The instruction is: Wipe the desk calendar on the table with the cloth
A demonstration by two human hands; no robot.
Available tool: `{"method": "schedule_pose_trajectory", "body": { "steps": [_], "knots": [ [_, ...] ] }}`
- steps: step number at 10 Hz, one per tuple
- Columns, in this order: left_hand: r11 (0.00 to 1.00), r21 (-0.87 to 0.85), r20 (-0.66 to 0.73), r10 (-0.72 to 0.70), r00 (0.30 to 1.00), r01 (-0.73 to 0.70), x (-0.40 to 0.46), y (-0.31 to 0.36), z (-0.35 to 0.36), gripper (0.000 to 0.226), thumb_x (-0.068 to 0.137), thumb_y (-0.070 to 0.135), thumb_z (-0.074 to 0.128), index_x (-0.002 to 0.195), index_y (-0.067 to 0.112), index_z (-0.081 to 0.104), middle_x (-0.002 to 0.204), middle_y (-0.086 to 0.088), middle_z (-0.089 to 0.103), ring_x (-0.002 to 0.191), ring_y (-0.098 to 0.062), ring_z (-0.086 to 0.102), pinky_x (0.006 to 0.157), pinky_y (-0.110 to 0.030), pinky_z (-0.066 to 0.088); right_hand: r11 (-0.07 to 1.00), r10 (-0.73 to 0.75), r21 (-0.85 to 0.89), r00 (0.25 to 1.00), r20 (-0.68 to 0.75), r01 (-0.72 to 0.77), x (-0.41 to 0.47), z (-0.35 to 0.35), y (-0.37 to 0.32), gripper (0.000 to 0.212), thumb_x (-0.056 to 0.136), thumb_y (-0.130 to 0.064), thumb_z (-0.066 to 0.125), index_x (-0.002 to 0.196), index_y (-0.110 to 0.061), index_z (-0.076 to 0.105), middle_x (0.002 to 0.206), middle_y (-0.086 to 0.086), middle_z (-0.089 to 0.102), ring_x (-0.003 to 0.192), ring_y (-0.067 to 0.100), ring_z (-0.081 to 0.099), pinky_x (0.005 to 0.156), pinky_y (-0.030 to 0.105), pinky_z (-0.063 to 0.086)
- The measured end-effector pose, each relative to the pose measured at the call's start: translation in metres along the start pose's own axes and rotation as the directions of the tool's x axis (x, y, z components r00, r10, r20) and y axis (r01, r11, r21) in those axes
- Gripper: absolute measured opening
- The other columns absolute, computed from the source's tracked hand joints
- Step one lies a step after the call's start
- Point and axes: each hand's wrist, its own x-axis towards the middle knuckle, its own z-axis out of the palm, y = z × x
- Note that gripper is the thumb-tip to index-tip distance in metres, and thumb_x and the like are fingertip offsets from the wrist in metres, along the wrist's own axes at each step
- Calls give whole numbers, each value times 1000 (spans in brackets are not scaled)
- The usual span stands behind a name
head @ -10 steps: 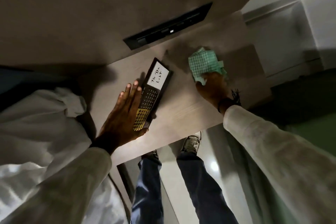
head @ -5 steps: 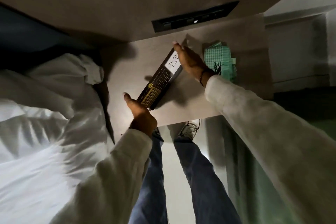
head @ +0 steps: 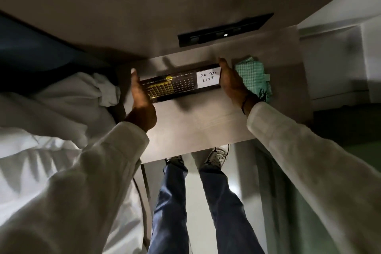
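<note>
The black desk calendar, long and narrow with a yellow grid and a white "To Do List" note, sits crosswise on the small grey table. My left hand presses against its left end and my right hand against its right end, so both hands clasp it between them. The green checked cloth lies crumpled on the table just right of my right hand, with nothing holding it.
A black recessed socket strip runs along the wall behind the table. A bed with white bedding borders the table's left side. My legs in jeans and shoes stand below the table's front edge.
The right hand let go of the cloth and moved to the calendar's far end. Both hands turned the calendar from a slanted position to lie crosswise, one hand at each end.
</note>
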Motion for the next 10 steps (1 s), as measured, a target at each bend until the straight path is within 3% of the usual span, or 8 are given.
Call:
{"method": "schedule_pose_trajectory", "body": {
  "steps": [1,2,3,5,7,8,9,10],
  "knots": [
    [994,64,46,82,996,-85,6,9,0,63,103,68,31,141,26,57,118,7,59,61,7,67,56,-11,48,998,24,60,997,-76,-19,2,8,0,66,93,-69,35,61,-18,64,82,5,75,77,24,67,86,40,49],
    [993,89,77,70,995,-76,8,14,-3,63,105,65,30,145,23,55,114,13,61,52,10,65,49,-8,49,996,20,83,998,-67,-14,-1,13,-3,71,82,-77,34,88,-19,74,101,7,77,98,28,70,102,47,51],
    [994,84,67,64,996,-70,9,15,-5,48,105,63,32,107,27,64,85,17,70,51,10,66,53,-6,47,997,33,77,996,-79,-27,-5,15,-5,85,80,-81,31,125,-18,67,123,9,72,114,32,66,110,52,47],
    [999,32,99,-24,995,21,8,14,-7,72,103,67,32,157,20,43,160,-2,48,146,-17,45,97,-24,29,998,26,64,997,-66,-22,-9,15,-11,88,83,-81,29,137,-19,59,142,10,63,130,34,57,118,52,39],
    [999,38,91,0,996,-3,10,4,-10,78,102,70,27,161,19,36,168,-2,36,144,-15,42,112,-27,26,998,5,58,998,-63,-2,-13,15,-8,82,85,-77,30,140,-21,55,146,12,59,133,35,53,117,49,37],
    [992,115,83,45,996,-55,4,0,-14,73,106,62,31,162,15,32,150,5,56,130,-12,54,89,-19,34,995,-3,104,999,-52,8,-14,11,-7,80,84,-74,37,136,-16,57,140,10,63,130,34,56,115,48,40],
    [953,267,60,129,990,-141,-14,-6,-22,63,110,52,33,162,16,29,166,-8,37,145,-19,44,108,-23,28,996,-18,81,993,-119,28,-28,1,-6,62,91,-63,51,119,-9,63,124,7,69,123,33,61,97,33,43],
    [626,678,178,368,912,-385,-45,-9,-35,64,112,44,18,166,9,16,174,-20,7,162,-37,8,131,-44,9,985,-112,112,983,-146,129,-53,-15,-15,40,94,-45,63,106,-8,73,112,14,76,110,33,69,88,38,51]
  ]
}}
